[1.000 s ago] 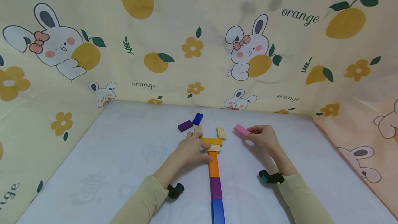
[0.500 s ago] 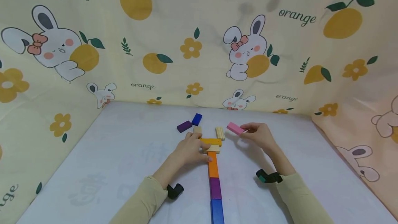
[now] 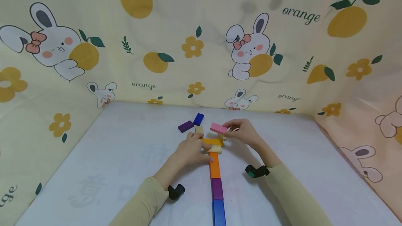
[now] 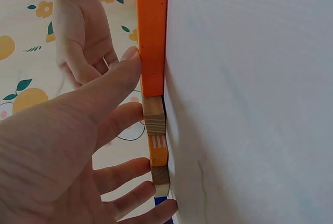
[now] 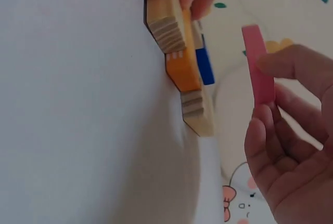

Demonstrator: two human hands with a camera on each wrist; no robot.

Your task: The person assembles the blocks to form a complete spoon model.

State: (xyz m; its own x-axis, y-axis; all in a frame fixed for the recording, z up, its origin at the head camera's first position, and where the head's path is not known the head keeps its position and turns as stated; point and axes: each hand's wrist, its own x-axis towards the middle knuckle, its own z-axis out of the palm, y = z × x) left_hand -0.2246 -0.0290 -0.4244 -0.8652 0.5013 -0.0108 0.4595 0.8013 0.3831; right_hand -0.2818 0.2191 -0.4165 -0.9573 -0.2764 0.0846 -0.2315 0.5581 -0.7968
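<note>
My right hand (image 3: pixel 243 132) pinches a pink wooden block (image 3: pixel 218 128) between thumb and fingers, off the table in the right wrist view. Beneath it a ridged plain wooden block (image 3: pixel 222 137) is partly covered. Spread along the side of the block row, my left hand (image 3: pixel 191 152) touches it. In the left wrist view its thumb meets an orange block (image 4: pixel 152 42), and a finger touches a plain wooden block (image 4: pixel 154 115). A yellow-orange block (image 3: pixel 213 142) lies crosswise beyond, with another plain block (image 3: pixel 199 129) at its far left end.
The row runs toward me through a purple block (image 3: pixel 217 189) and a blue block (image 3: pixel 218 212). Behind the left hand lie a dark purple block (image 3: pixel 186 126) and a small blue block (image 3: pixel 198 119). A patterned cloth (image 3: pixel 169 30) stands behind the white table (image 3: pixel 125 142).
My right hand has carried the pink block leftward, from the right of the row to over the ridged plain block. The left hand stays in place.
</note>
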